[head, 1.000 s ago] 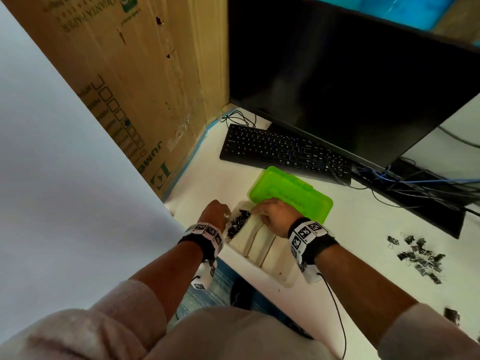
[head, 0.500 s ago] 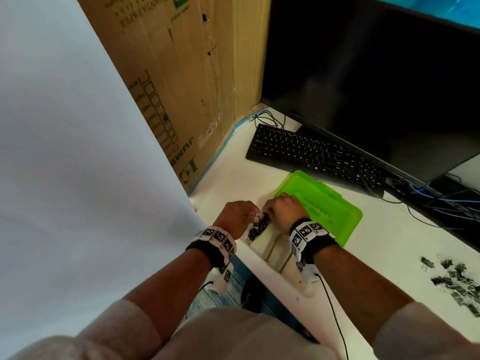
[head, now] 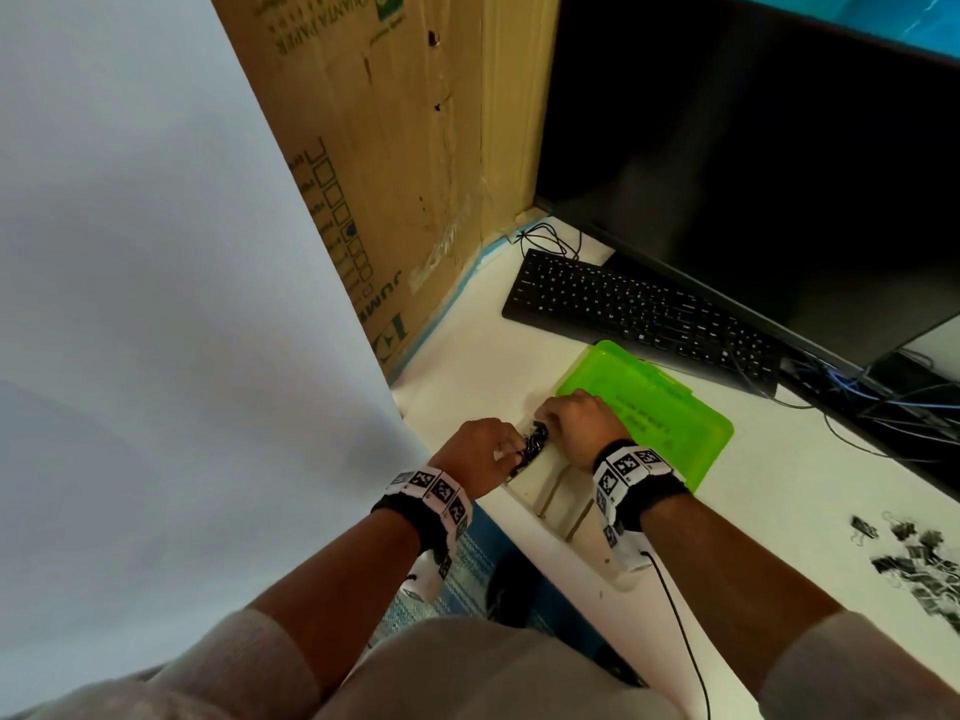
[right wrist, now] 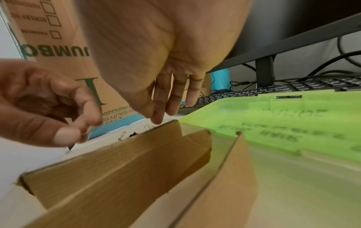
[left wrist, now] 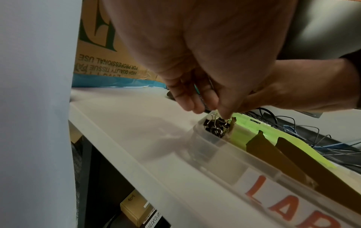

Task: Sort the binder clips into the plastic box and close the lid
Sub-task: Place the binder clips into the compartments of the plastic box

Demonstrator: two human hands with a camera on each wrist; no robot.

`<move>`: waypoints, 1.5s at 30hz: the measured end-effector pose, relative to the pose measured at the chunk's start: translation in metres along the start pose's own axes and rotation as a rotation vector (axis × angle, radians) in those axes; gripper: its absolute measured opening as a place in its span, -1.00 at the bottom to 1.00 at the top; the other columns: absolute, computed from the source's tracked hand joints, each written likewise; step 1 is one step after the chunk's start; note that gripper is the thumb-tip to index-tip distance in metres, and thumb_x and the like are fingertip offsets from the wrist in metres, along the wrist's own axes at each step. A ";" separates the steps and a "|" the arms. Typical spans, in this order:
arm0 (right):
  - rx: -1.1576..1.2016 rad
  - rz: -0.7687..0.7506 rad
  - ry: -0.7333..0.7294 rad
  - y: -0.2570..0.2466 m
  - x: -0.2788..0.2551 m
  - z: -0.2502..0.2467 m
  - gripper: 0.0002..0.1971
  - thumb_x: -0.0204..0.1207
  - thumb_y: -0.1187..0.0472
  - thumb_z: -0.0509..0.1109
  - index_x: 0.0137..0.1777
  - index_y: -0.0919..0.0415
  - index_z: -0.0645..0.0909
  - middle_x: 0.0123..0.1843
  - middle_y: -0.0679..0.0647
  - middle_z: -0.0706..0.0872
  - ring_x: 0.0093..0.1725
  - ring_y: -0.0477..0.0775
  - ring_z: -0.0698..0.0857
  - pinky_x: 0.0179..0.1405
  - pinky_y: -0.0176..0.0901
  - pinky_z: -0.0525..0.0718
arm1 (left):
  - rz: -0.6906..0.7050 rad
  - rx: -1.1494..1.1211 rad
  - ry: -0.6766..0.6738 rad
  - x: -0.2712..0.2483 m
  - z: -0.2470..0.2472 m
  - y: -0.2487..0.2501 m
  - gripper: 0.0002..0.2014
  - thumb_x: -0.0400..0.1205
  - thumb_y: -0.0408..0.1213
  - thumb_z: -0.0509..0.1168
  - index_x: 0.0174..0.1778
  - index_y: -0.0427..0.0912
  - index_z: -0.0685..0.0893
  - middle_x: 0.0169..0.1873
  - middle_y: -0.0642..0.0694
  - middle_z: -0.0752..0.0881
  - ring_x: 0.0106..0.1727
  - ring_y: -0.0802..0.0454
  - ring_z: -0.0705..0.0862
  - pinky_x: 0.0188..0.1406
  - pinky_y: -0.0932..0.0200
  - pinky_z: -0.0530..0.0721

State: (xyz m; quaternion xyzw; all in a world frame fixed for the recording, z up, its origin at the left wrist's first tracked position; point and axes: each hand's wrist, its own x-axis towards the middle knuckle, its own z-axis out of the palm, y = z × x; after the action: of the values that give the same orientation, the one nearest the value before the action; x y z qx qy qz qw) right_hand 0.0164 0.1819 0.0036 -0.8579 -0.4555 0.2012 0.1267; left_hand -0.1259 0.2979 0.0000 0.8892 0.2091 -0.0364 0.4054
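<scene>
The translucent plastic box (head: 618, 584) lies at the desk's front edge, its green lid (head: 660, 407) folded open behind it. Brown cardboard dividers (right wrist: 126, 157) split it into compartments. Black binder clips (left wrist: 215, 128) fill the far end of the leftmost compartment. My left hand (left wrist: 207, 109) hovers over them, thumb and forefinger pinching a clip's wire handle. My right hand (right wrist: 158, 118) reaches in from the other side with straight fingers, their tips at the first divider's top edge. A loose pile of binder clips (head: 914, 563) lies on the desk at the far right.
A black keyboard (head: 639, 309) and a dark monitor (head: 753, 174) stand behind the box, with tangled cables (head: 883, 402) to the right. A tall cardboard carton (head: 405, 148) and a white panel (head: 156, 304) wall off the left side.
Both hands have drawn together over the far end of the leftmost compartment. The left hand has moved in from the box's side onto the clips.
</scene>
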 end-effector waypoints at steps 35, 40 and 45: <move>0.130 0.680 0.226 0.231 -0.261 -0.044 -0.67 0.48 0.30 0.31 0.25 0.09 0.59 0.34 0.09 0.56 0.34 0.17 0.52 0.33 0.03 0.55 | 0.443 0.196 -0.412 0.077 0.210 0.211 -0.82 0.57 -0.32 0.31 0.07 -0.11 0.69 0.07 -0.10 0.62 0.18 -0.03 0.60 0.31 0.17 0.49; 0.124 0.914 0.241 0.267 -0.279 -0.047 -0.38 0.48 0.21 0.36 0.53 0.08 0.23 0.58 0.18 0.23 0.45 0.29 0.40 0.40 0.17 0.50 | 0.379 0.264 -0.473 0.087 0.234 0.231 -0.61 0.55 -0.25 0.35 0.30 0.05 0.51 0.28 0.03 0.48 0.32 0.02 0.52 0.37 0.02 0.52; 0.220 0.996 0.187 0.296 -0.281 -0.046 -0.18 0.48 0.15 0.43 0.61 -0.01 -0.01 0.64 0.13 0.05 0.46 0.33 0.42 0.35 0.24 0.56 | 0.318 0.360 -0.508 0.100 0.253 0.257 -0.35 0.54 -0.22 0.40 0.49 0.10 0.24 0.45 0.06 0.29 0.39 -0.03 0.48 0.38 -0.05 0.55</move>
State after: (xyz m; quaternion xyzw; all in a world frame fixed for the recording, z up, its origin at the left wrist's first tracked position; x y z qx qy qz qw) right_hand 0.1116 -0.2174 -0.0096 -0.9666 0.0453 0.2064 0.1451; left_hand 0.0951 -0.0041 -0.0115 0.9304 -0.0494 -0.2292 0.2817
